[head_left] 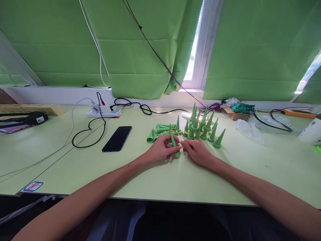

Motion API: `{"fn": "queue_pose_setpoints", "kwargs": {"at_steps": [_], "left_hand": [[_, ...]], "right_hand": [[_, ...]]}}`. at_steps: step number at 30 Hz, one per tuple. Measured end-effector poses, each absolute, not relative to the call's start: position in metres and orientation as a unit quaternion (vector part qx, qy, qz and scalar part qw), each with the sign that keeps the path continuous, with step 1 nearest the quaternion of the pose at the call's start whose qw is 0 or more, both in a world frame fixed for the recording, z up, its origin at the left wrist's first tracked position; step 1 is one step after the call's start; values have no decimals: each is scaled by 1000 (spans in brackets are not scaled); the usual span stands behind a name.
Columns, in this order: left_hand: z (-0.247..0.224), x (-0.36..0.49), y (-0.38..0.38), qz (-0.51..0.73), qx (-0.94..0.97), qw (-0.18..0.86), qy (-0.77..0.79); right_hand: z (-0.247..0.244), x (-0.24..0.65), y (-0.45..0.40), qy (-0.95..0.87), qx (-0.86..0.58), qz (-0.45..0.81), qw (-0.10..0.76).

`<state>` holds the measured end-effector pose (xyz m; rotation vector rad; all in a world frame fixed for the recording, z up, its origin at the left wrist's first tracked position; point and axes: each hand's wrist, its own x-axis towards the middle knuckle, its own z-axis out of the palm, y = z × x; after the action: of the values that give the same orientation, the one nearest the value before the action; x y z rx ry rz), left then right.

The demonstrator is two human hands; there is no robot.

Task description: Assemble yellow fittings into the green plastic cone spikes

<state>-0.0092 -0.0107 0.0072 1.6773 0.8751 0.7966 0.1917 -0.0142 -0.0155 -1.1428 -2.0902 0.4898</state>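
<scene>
My left hand (159,148) is closed around a green plastic cone spike (173,138), its tip pointing up and its wide collar low near the table. My right hand (198,152) pinches a small yellowish piece (181,146) against the cone's side; the fingers partly cover it. Just beyond my hands stands a cluster of similar green spikes (195,126), tips up, with yellow bits showing on them. To the left of the cluster, several spikes (165,127) lie on their sides beside a small heap of yellow parts (171,132).
A black phone (117,139) lies left of my hands. Behind it are a white power strip (104,112) and looping black cable (87,146). On the right are clear plastic bags (249,131), a small cardboard box (235,113) and a white bottle (311,131).
</scene>
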Motion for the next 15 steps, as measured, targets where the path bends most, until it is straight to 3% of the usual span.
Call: {"fn": "queue_pose_setpoints", "kwargs": {"at_steps": [15], "left_hand": [[10, -9, -9, 356, 662, 541, 379]], "right_hand": [[-4, 191, -22, -809, -393, 210, 384]]}}
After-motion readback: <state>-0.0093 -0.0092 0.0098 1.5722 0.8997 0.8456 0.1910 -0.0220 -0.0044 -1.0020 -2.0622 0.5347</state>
